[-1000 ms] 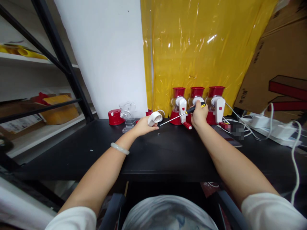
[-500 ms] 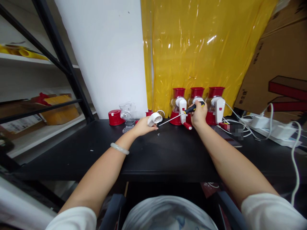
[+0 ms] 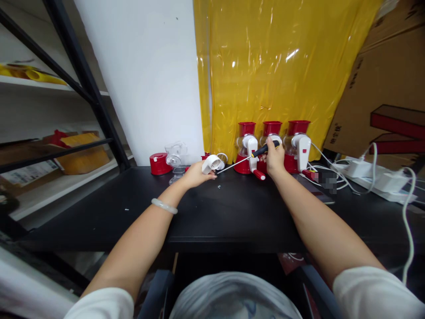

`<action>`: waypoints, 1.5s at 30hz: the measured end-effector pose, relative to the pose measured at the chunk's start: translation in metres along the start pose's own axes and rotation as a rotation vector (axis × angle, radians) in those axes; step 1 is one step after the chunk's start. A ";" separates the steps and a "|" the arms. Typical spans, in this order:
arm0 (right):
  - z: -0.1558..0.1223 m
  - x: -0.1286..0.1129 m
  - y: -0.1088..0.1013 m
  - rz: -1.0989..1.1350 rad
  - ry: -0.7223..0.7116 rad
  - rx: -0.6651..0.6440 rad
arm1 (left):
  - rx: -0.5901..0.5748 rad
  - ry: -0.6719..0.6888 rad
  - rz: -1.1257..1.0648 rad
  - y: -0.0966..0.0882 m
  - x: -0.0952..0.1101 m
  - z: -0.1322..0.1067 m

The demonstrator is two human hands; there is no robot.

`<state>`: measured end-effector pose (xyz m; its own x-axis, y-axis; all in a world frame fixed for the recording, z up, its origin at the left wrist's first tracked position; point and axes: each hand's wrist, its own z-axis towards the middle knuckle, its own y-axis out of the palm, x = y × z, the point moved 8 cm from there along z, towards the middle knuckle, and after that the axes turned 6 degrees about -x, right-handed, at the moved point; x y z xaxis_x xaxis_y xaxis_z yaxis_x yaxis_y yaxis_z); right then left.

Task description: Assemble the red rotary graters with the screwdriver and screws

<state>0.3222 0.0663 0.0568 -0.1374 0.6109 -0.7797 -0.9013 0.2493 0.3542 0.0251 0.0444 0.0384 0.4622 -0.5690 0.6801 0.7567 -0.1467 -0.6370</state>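
Head view, white hollow part (image 3: 210, 163): held above the black table (image 3: 232, 217) near mid-picture; the clock hours below are read from it.
Left hand (image 3: 195, 175): at eight o'clock, fingers closed around the white hollow part.
Right hand (image 3: 276, 160): at three o'clock, fingers wrapped around the handle of the screwdriver (image 3: 263, 150).
Screwdriver tip: between four and five o'clock, by the left fingertips; actual contact is too small to tell.
Crank machines (image 3: 303, 150): three in a row between two and three o'clock, unmoved apart from a slight camera shift.
Just changed: since half a second ago, the white hollow part and screwdriver have edged together toward nine o'clock.
Meaning: that joint shift suggests the tip remains seated and the driving is mid-step; whether a screw has turned, I cannot tell.
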 end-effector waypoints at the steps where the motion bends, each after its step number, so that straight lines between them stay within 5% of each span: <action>1: 0.000 0.002 -0.001 -0.002 0.023 0.010 | 0.000 -0.003 -0.007 0.000 0.000 0.000; 9: 0.003 0.004 -0.012 -0.013 -0.017 0.138 | 0.034 -0.040 -0.136 -0.002 -0.003 0.002; 16: 0.010 0.004 -0.031 0.058 -0.062 0.318 | 0.295 -0.149 -0.187 -0.030 -0.009 0.000; 21: 0.006 0.001 -0.016 0.149 -0.064 0.237 | 0.326 -0.261 -0.430 -0.026 -0.020 0.000; 28: -0.006 -0.008 0.001 0.185 -0.067 0.154 | 0.323 -0.255 -0.480 -0.021 -0.022 0.000; 45: -0.006 -0.010 0.002 0.173 -0.112 0.122 | 0.322 -0.234 -0.489 -0.020 -0.022 0.002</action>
<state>0.3193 0.0562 0.0617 -0.2330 0.7304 -0.6420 -0.8109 0.2185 0.5429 0.0007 0.0611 0.0362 0.0890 -0.3003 0.9497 0.9906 -0.0731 -0.1160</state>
